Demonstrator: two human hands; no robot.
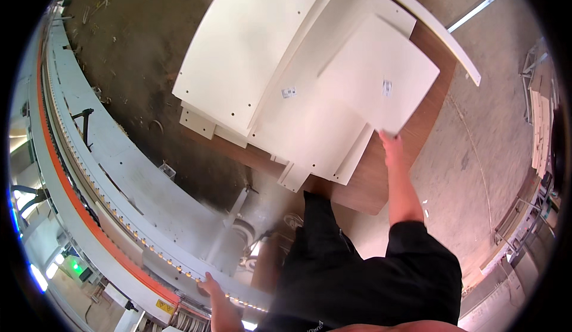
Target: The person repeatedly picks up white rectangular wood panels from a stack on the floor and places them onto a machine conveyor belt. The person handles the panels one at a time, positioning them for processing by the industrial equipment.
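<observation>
My right hand (391, 144) is closed on the near corner of a small white panel (387, 64), which carries a label and is slightly blurred. That panel lies or hovers over a larger labelled white board (298, 123); I cannot tell whether they touch. To the left, a broad white board (250, 40) with drilled holes rests on the same pile. Under them shows a brown wooden board (369, 189). My left hand (208, 285) holds nothing and rests, fingers apart, at the edge of the long machine (149, 201), beside its row of small rollers.
The machine, with an orange strip (77, 192), curves along my left side. A narrow white strip (441, 34) lies at the pile's far right. Beyond it stands a metal frame (476, 10). More stacked boards (541, 123) are at the far right, across the concrete floor.
</observation>
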